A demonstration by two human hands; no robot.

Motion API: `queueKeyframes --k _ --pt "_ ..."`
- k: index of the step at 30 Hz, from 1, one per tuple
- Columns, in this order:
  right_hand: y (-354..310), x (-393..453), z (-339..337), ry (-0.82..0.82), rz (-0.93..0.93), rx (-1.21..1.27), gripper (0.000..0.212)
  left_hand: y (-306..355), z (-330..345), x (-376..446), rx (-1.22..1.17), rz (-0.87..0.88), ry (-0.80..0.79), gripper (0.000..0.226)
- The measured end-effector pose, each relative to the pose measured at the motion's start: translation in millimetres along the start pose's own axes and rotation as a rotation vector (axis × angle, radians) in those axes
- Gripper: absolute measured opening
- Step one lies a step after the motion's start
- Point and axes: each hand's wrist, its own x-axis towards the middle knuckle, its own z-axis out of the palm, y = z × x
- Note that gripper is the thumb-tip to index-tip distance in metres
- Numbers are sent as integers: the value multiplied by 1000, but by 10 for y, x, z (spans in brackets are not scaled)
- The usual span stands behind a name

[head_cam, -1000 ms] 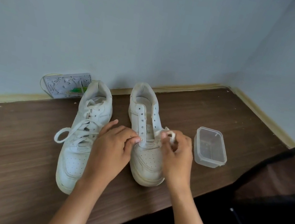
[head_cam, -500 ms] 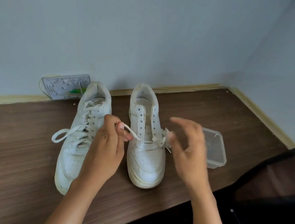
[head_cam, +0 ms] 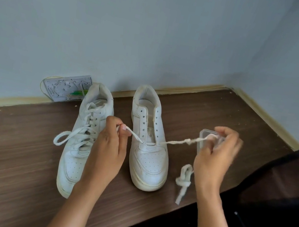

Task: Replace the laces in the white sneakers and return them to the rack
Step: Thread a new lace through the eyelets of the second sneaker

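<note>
— Item one, the sneakers?
— Two white ones, side by side on the brown table (head_cam: 13, 179), toes toward me. The left sneaker (head_cam: 84, 138) is laced. The right sneaker (head_cam: 148, 147) has one white lace (head_cam: 177, 142) through its lowest eyelets only.

— The hands?
— My left hand (head_cam: 107, 146) pinches one lace end just left of that shoe. My right hand (head_cam: 215, 155) grips the other end, knotted partway; its tail hangs beside my wrist.

— Anything else?
— A clear plastic container (head_cam: 205, 138) behind my right hand.
</note>
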Motion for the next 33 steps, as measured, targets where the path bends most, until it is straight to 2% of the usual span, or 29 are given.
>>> queueKeyframes --k 2,3,5,7,9,12,15,18,22,26,28,30,33 --pt "40 11 -28 26 -126 -298 52 24 -22 -4 -11 -6 16 13" --pt "43 19 -36 -48 -195 -343 53 37 -34 -3 -19 -8 2 18" --pt "74 45 -3 -338 -305 -264 38 53 -40 -2 5 17 -64 27" --pt "125 3 66 -628 -359 -295 26 37 -26 -6 75 78 -122 24" --pt "184 -35 125 -764 -336 -357 22 18 -5 -6 125 118 -133 18" --pt "196 -24 119 -797 -263 -308 9 19 33 -5 149 146 -116 15" --pt "170 -26 98 -832 -182 -231 19 48 46 -14 156 161 -101 11" --pt "145 -44 94 -835 -114 -185 25 69 15 -10 139 100 -110 11" --pt "64 -7 44 -769 -34 -184 30 107 -47 10 138 97 -142 10" --pt "-129 98 -223 -825 177 -133 40 214 -256 71 180 -48 -272 27" --pt "-283 92 -417 -856 249 -33 42 360 -440 77 93 -174 -326 35" --pt "-456 69 -592 -846 241 48 43 498 -650 106 -17 -271 -360 39" --pt "-765 42 -801 -792 203 176 41 720 -980 229 -91 -278 -308 37"
